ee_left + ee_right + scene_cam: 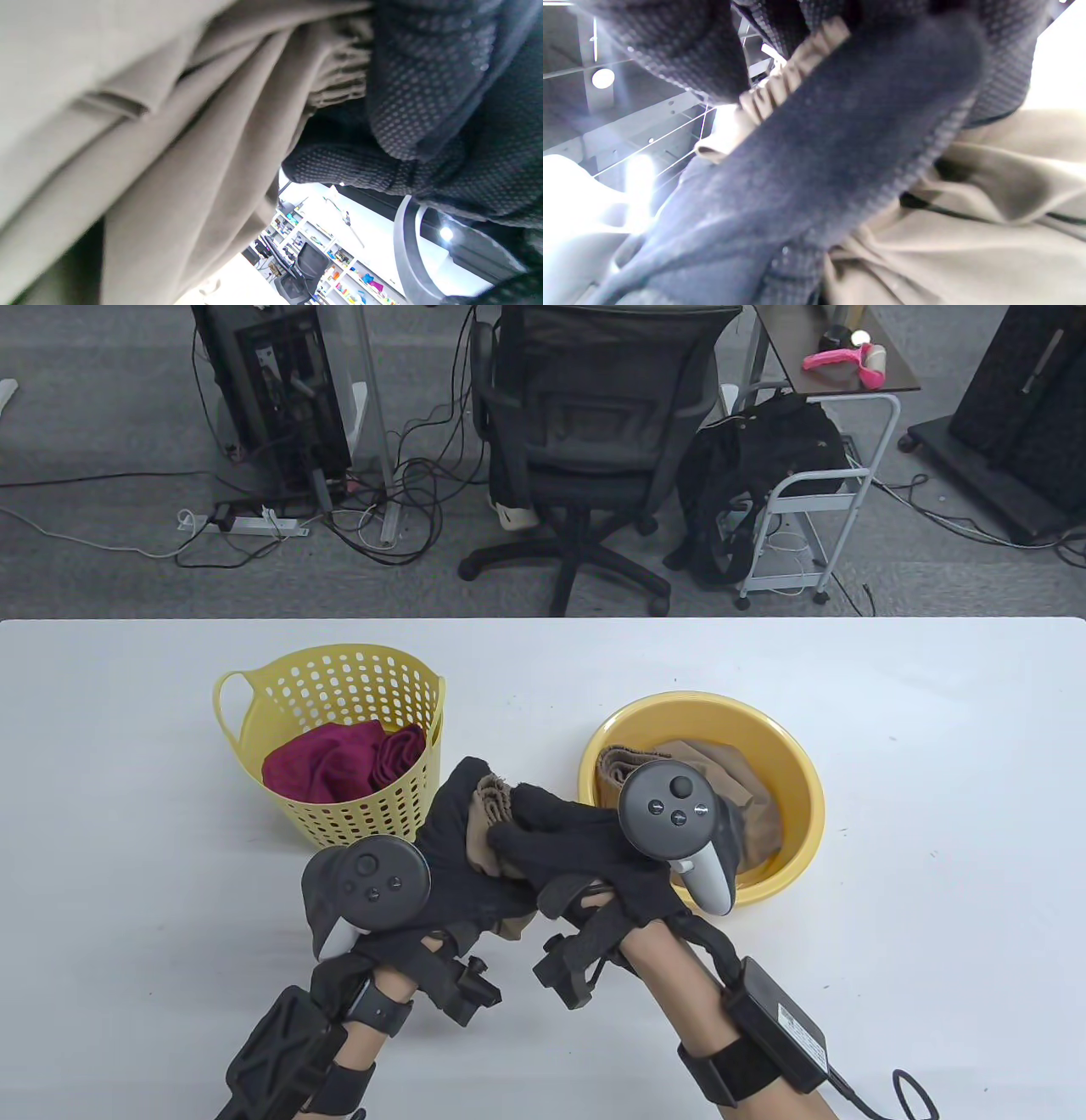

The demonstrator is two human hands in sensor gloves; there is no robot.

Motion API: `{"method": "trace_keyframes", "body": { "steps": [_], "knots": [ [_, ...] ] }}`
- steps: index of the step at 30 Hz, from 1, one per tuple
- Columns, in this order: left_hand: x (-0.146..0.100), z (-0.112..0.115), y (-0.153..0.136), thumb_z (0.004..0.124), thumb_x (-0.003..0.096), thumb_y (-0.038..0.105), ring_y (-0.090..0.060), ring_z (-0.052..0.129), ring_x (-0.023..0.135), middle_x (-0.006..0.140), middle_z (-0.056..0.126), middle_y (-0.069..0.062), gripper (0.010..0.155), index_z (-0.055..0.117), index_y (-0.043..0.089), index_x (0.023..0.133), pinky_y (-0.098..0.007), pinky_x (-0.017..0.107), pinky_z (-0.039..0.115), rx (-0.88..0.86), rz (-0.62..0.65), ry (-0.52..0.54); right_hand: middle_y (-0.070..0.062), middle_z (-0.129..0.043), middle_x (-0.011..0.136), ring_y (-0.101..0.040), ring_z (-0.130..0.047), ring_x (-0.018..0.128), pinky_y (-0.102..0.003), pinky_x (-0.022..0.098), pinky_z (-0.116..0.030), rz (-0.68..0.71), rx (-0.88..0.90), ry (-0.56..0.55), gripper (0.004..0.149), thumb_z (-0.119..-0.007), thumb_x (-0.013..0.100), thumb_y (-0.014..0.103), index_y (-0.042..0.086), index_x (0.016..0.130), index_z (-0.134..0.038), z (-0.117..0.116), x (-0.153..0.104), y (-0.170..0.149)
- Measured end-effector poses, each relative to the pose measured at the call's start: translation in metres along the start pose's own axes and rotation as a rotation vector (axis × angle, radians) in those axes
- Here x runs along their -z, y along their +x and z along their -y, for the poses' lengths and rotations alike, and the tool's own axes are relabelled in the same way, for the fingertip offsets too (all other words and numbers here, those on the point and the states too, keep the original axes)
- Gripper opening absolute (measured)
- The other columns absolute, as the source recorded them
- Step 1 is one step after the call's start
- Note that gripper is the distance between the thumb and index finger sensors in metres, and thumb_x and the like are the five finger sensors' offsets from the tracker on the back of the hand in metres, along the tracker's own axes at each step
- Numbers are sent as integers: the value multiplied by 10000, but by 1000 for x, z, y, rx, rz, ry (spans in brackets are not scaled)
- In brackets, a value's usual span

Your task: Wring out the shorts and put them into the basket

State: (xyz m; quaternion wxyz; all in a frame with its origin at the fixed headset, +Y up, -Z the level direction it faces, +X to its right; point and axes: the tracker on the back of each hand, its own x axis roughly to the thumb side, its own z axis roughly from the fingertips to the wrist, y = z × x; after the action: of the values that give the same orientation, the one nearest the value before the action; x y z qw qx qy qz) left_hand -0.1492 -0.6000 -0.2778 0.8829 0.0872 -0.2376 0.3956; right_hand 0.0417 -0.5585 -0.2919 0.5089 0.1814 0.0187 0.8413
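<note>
Tan shorts [489, 824] are bunched between both gloved hands above the table, in front of the yellow perforated basket [339, 684]. My left hand [458, 836] grips the bundle from the left and my right hand [564, 840] grips it from the right, fingers curled round the cloth. The left wrist view is filled with folds of the shorts [169, 148] and gloved fingers [424, 84]. In the right wrist view a gloved finger [840, 148] lies across the shorts [988, 212]. The basket holds dark red cloth [339, 763].
A yellow round basin [789, 780] with more tan cloth [730, 789] stands to the right of the basket, partly behind my right hand's tracker. The white table [933, 729] ends at its far edge, with an office chair [585, 432] and a cart beyond.
</note>
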Motion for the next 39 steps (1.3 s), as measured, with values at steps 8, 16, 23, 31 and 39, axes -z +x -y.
{"method": "trace_keyframes", "body": {
  "steps": [8,16,23,31,39],
  "knots": [
    [-3,-5,-9,1053,398,539,-531,865,932,1073,671,-234,1034,419,97,1085,-721,577,733,6,4,35,-348,-866,753,-506,-1004,583,-522,418,-913,7,23,26,622,-816,547,444,-89,863,-760,-3,2,-4],
    [-9,-13,-23,968,514,467,-409,983,835,967,818,-157,703,572,165,1010,-675,583,778,-54,-21,72,-305,-887,783,-488,-998,609,-524,440,-890,-9,33,37,600,-792,556,464,-40,883,-785,-1,4,-12],
    [-14,-18,-29,939,538,454,-391,996,814,946,840,-143,635,597,178,997,-668,583,783,-100,-21,79,-286,-865,828,-481,-981,645,-533,466,-866,-18,66,38,609,-780,557,493,-4,908,-780,1,3,-17],
    [-21,-31,-34,929,543,460,-392,995,816,948,838,-140,628,601,178,998,-664,586,783,-204,-24,105,-259,-820,904,-508,-905,735,-581,525,-796,-32,92,0,590,-771,558,528,76,937,-783,17,3,-31],
    [-26,-42,-36,923,545,471,-390,992,824,956,835,-134,626,602,187,1002,-660,595,778,-384,-4,125,-261,-765,959,-542,-816,816,-628,568,-732,-57,126,5,693,-799,526,595,79,984,-733,26,7,-52]
  ]
}}
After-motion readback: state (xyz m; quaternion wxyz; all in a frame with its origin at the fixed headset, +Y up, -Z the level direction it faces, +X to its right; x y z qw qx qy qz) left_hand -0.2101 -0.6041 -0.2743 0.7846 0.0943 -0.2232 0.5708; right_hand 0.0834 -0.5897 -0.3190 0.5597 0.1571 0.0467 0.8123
